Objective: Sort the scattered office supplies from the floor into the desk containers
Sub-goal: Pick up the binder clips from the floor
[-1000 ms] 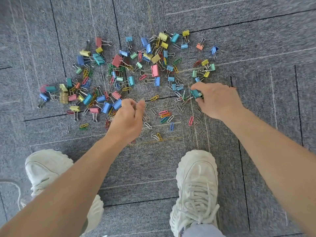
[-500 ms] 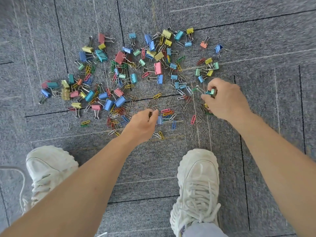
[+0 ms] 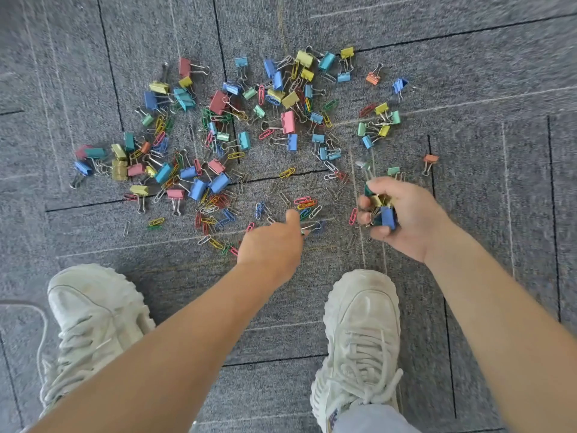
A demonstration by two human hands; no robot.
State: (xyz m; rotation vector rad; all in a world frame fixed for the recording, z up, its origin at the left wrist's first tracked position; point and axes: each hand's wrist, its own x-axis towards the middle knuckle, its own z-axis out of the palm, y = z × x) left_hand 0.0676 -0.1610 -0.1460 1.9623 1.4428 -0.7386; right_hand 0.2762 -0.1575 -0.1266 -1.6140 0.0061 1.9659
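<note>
Right hand point(image 3: 406, 214) clutches binder clips point(image 3: 387, 215); left hand point(image 3: 271, 245) pinches a paper clip point(image 3: 310, 227). Gathering step; next, carry them to the containers, unseen here.

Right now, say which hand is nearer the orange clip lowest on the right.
Right. The right hand, gripping binder clips, is just below-left of the orange clip; the left hand, pinching a paper clip, is farther left.

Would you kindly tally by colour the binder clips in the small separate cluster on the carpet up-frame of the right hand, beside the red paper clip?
Yellow binder clips: 2
Green binder clips: 2
Blue binder clip: 1
Total: 5
</note>
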